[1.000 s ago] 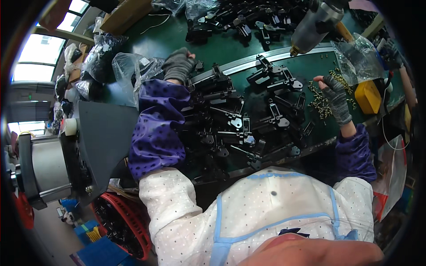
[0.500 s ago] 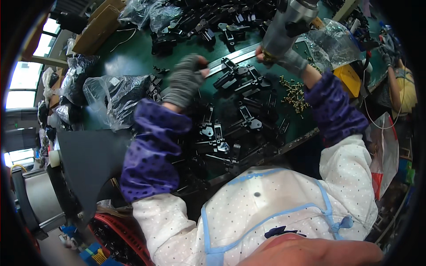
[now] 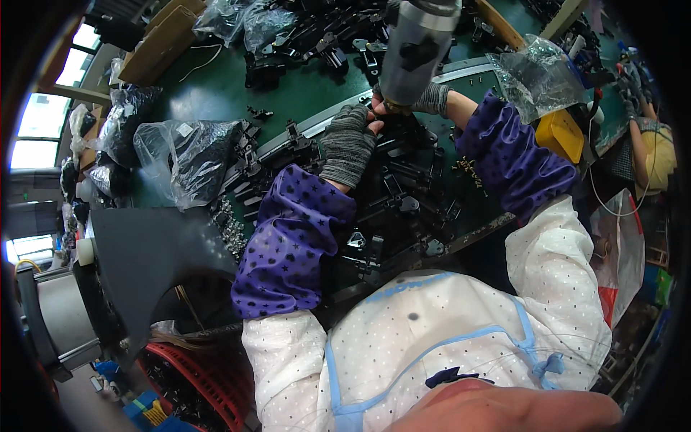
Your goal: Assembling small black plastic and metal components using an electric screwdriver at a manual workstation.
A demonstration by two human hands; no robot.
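Observation:
My right hand, in a grey fingerless glove, is closed around the lower end of a grey hanging power screwdriver. The tool's tip points down at a black plastic part on the green table. My left hand, gloved the same way, rests on that part right beside the tip, with its fingers curled over the part's edge. Several more black parts lie in a row in front of me. Both forearms wear purple star-print sleeves.
Clear bags of black parts lie to the left and an empty-looking clear bag to the right. A yellow box, loose screws, a dark grey panel and a red basket surround me. Another person works at far right.
My right hand left the screws at the right, took the hanging screwdriver and brought it down onto a part. My left hand shifted right to that same part.

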